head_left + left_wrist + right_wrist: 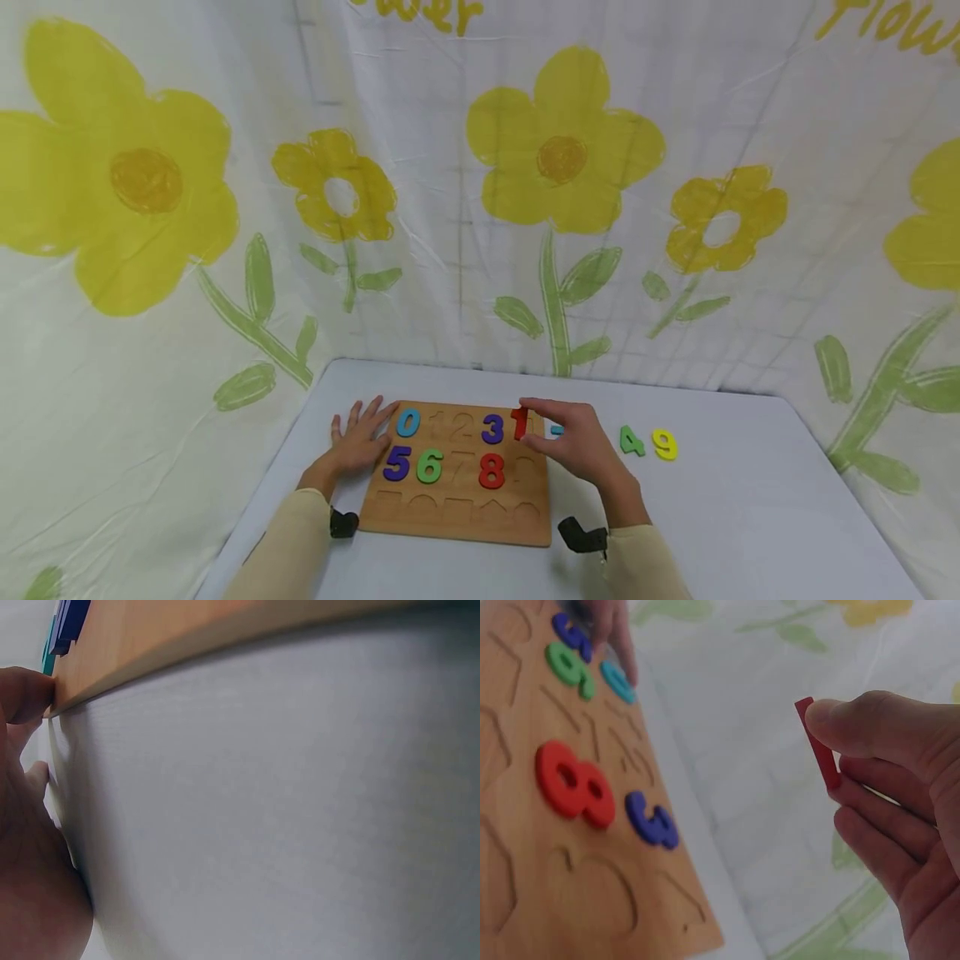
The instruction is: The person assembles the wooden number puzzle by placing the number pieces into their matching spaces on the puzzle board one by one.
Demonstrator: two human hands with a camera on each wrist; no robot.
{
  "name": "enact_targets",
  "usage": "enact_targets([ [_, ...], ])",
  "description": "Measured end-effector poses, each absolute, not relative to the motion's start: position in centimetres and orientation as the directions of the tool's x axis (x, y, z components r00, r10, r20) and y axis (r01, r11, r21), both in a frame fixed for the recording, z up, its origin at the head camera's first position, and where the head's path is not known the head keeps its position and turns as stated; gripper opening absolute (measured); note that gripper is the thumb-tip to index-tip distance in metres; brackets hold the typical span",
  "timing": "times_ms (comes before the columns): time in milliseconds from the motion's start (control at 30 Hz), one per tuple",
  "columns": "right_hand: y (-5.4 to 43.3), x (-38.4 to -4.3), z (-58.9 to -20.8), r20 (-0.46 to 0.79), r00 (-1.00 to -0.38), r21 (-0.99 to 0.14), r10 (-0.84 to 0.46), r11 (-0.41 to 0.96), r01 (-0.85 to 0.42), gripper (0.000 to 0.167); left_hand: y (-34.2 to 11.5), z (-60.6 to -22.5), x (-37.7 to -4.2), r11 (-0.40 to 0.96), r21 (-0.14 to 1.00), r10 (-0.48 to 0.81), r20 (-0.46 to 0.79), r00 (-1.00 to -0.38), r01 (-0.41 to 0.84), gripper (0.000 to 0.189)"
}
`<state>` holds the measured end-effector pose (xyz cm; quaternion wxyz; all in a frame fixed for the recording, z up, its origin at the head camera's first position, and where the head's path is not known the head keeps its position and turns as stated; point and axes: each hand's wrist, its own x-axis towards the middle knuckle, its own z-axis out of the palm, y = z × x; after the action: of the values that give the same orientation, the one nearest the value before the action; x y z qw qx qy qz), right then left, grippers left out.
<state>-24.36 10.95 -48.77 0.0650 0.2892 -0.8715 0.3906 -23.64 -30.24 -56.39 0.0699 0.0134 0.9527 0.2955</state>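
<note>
My right hand point(579, 439) pinches a red number 1 point(519, 423) between thumb and fingers, over the top right part of a wooden number puzzle board point(450, 525). In the right wrist view the red number 1 point(822, 750) is seen edge-on, above the board's surface. My left hand point(360, 443) rests at the board's left edge with fingers spread, its thumb and index finger touching the edge. In the board sit a blue 0 point(408, 422), a purple 3 point(492, 429), a purple 5 point(397, 463), a green 6 point(430, 466) and a red 8 point(491, 472).
On the white table point(720, 500), right of the board, lie a green 4 point(632, 441) and a yellow 9 point(664, 444). A blue piece point(557, 430) is partly hidden behind my right hand. A flower-printed curtain point(427, 275) hangs behind the table.
</note>
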Motion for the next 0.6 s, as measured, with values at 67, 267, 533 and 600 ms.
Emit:
enact_targets([
  [67,9.9,-24.8,-48.3,0.364,-0.804,-0.635,-0.47,0.506,-0.583,0.049,-30.0,-55.9,-23.5,0.828,0.561,0.062,-0.142,-0.988,-0.029,0.065],
  [267,7.0,-26.4,-47.3,0.394,-0.759,-0.64,-0.519,0.439,-0.631,0.047,-29.9,-55.6,-23.3,0.839,0.544,0.059,-0.144,-0.988,-0.029,0.065],
  [533,3.4,-28.2,-47.5,0.335,-0.746,-0.677,-0.575,0.404,-0.615,0.048,-30.0,-55.6,-23.3,0.833,0.553,0.071,-0.137,-0.988,-0.017,0.065],
  [600,2.6,-28.6,-47.6,0.317,-0.743,-0.677,-0.589,0.407,-0.612,0.048,-30.0,-55.6,-23.3,0.833,0.553,0.068,-0.137,-0.988,-0.02,0.065],
])
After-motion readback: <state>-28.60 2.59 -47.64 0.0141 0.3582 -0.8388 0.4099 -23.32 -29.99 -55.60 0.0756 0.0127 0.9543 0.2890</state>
